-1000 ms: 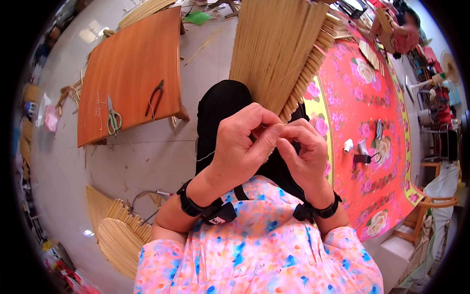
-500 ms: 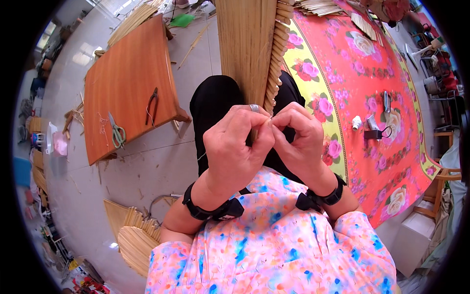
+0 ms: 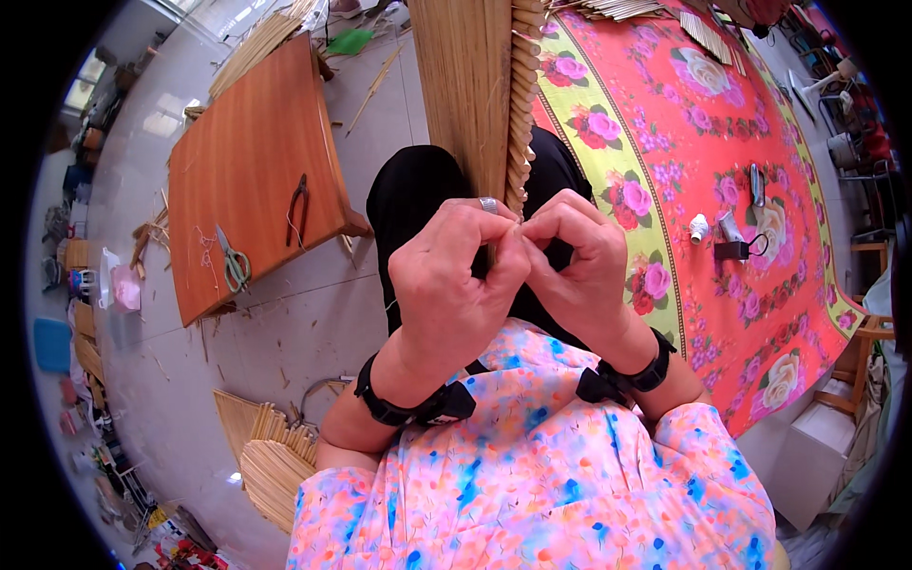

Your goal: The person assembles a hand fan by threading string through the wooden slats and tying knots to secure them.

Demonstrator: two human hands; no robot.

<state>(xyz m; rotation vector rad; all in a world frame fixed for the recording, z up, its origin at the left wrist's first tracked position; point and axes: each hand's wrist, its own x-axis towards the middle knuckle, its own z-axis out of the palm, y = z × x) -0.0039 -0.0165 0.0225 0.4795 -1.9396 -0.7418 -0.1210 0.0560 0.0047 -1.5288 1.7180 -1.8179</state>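
Observation:
My left hand (image 3: 454, 266), with a ring on one finger, and my right hand (image 3: 577, 256) meet fingertip to fingertip above my lap. Both are closed in a pinch on a thin pale thread, mostly hidden by the fingers. A strand of it shows beside the left hand. Just beyond the fingertips is the near end of a long panel of dry, straw-coloured stalks (image 3: 463, 90), standing between my knees. Along its right side runs a row of bound, rounded stalk ends (image 3: 523, 104). My hands cover the panel's lower end.
A low wooden table (image 3: 249, 180) at the left bears green-handled scissors (image 3: 234, 262), dark pliers (image 3: 298, 211) and loose thread. More stalk pieces (image 3: 277, 475) lie on the floor, lower left. A red floral cloth (image 3: 703, 323) at the right carries a black clip (image 3: 731, 250) and small items.
The stalk panel has shifted slightly left in view. Both hands keep their pinch, fingertips together, with only a slight shift. The surroundings have moved a little as the view turned.

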